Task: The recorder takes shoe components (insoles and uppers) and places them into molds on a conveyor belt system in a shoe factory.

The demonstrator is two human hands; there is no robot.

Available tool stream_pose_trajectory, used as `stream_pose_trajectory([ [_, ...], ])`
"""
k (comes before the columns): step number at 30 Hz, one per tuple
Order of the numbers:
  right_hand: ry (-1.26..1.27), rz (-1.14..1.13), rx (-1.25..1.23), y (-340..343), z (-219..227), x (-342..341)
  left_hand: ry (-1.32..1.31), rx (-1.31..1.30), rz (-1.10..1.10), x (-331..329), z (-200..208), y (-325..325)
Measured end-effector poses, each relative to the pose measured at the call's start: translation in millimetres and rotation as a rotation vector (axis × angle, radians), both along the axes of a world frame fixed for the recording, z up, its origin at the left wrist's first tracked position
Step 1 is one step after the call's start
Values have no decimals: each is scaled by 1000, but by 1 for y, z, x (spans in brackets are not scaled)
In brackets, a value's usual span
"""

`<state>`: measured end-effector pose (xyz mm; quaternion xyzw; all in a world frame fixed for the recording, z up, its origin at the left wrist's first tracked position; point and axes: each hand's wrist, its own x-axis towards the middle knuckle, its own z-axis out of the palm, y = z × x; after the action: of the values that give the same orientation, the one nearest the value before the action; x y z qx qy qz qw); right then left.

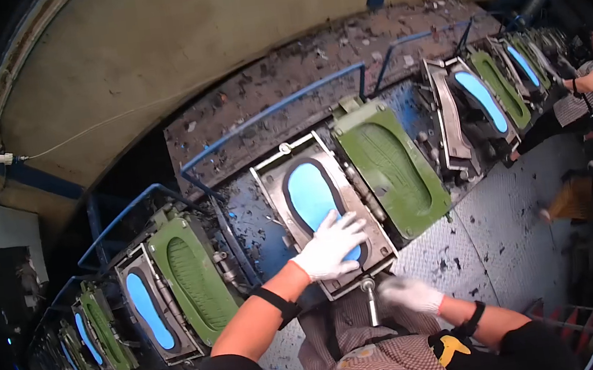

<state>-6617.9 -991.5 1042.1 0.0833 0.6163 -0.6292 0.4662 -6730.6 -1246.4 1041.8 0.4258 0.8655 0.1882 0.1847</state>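
Note:
In front of me a hinged shoe-sole mould lies open. Its metal half (274, 180) holds a bright blue sole piece (306, 184) with a black rim around it. On the lower part of that blue piece rests my left hand (333, 246), white-gloved, its fingers stretched out and holding nothing. My right hand (410, 295), also gloved, is smeared by motion beside the mould's metal handle (372, 304); whether it touches the handle I cannot tell. The green mould half (389, 167), with a sole-shaped hollow, lies folded open to the right.
More open moulds with blue pieces stand in a row, to the left (149, 308) and far right (481, 102). Behind runs a blue rail (273, 107) before a scrap-strewn platform (283, 69). Co-workers (585, 90) are at the right; another arm shows lower left. Metal plate flooring (492, 236) lies right.

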Motion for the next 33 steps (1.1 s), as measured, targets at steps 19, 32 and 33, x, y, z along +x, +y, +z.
stream_pose_trajectory([
  [19, 749, 721, 326, 64, 35, -81, -839, 1584, 1828, 42, -97, -59],
  [32, 910, 764, 84, 49, -9, -102, 406, 61, 1303, 74, -14, 116],
  [33, 843, 909, 180, 44, 7, -110, 421, 30, 1276, 78, -17, 115],
])
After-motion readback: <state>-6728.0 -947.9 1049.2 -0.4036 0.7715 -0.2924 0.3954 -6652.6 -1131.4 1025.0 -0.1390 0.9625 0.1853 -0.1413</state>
